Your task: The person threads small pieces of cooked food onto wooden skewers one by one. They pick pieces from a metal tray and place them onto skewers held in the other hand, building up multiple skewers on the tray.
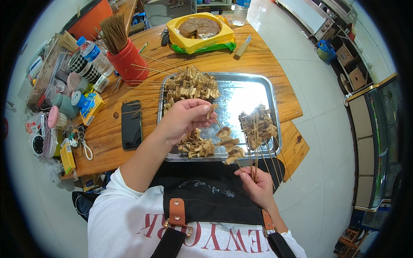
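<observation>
Over the metal tray (226, 75), my left hand (190, 117) pinches a brown mushroom piece (212, 110) at the tip of a thin wooden skewer. My right hand (256, 183), in front of the tray's near edge, grips the lower end of that skewer, which carries several mushroom pieces (235, 153), along with more thin sticks. Filled mushroom skewers (193, 85) lie stacked at the tray's far left, their sticks pointing left. Another group of filled skewers (259, 125) is at the tray's right, sticks towards me. A loose pile of mushroom pieces (196, 146) lies near my left forearm.
On the wooden table (106, 129) are a black phone (131, 125), a red cup (129, 63) of skewers, a yellow tray with a cut cake (200, 29), a folding knife (242, 48) and a water bottle (240, 13). Bottles, cups and small boxes crowd the left side.
</observation>
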A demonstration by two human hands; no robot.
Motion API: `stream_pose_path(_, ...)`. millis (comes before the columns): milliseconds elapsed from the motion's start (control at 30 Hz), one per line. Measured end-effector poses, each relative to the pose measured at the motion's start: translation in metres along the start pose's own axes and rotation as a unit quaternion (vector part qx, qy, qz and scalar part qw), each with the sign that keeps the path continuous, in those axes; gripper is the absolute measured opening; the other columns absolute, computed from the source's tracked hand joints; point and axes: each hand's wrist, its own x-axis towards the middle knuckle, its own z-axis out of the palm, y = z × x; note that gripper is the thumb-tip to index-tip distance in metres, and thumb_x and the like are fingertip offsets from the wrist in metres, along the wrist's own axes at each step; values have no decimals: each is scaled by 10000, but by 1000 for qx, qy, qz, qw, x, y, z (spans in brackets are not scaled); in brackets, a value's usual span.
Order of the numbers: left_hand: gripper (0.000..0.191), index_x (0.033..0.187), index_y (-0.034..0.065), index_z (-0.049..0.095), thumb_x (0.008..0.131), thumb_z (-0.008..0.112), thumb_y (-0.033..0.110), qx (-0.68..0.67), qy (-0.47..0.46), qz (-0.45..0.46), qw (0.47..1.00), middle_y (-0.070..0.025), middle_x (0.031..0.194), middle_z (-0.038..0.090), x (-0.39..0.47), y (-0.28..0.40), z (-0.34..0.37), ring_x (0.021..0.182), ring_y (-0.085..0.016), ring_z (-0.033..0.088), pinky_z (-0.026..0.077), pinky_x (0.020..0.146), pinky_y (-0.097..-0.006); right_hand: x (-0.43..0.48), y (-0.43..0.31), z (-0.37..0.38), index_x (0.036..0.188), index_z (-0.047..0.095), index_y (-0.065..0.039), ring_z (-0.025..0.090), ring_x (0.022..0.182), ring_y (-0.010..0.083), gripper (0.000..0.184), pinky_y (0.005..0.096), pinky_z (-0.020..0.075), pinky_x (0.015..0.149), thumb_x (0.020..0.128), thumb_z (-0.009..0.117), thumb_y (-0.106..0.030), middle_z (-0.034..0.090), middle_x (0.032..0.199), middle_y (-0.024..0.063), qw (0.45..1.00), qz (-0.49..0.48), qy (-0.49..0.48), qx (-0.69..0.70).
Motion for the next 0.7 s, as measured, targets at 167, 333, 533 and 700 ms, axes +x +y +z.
stream_pose_path(167,201,963,16,613,869,609,194,63,-15,-20,998,-77,873,651,-1,5,5,784,-138,639,516,728,-246,-3,-1,0,965,634,4,404,503,10,165,179,302,455,901,553,-126,508,615,-52,1000,6,3,16)
stream_pose_path(333,195,944,22,623,866,613,200,128,-53,-22,990,-60,861,649,-1,-2,7,794,-115,621,497,725,-231,-1,0,0,969,630,5,401,503,10,165,176,297,455,903,548,-121,502,623,-53,1000,-7,2,5)
stream_pose_path(533,200,914,27,637,846,616,213,216,-68,6,974,-44,850,637,1,-13,27,774,-144,600,479,726,-263,-4,-2,-7,978,621,2,348,461,5,156,177,248,423,900,549,-112,455,582,-65,996,-30,73,52)
stream_pose_path(700,128,868,76,619,765,628,151,683,-77,245,683,-81,843,579,3,-41,22,855,-277,556,466,742,-358,-4,-8,-14,973,615,6,330,447,3,161,173,227,413,902,548,-122,435,566,-72,990,-57,116,58)
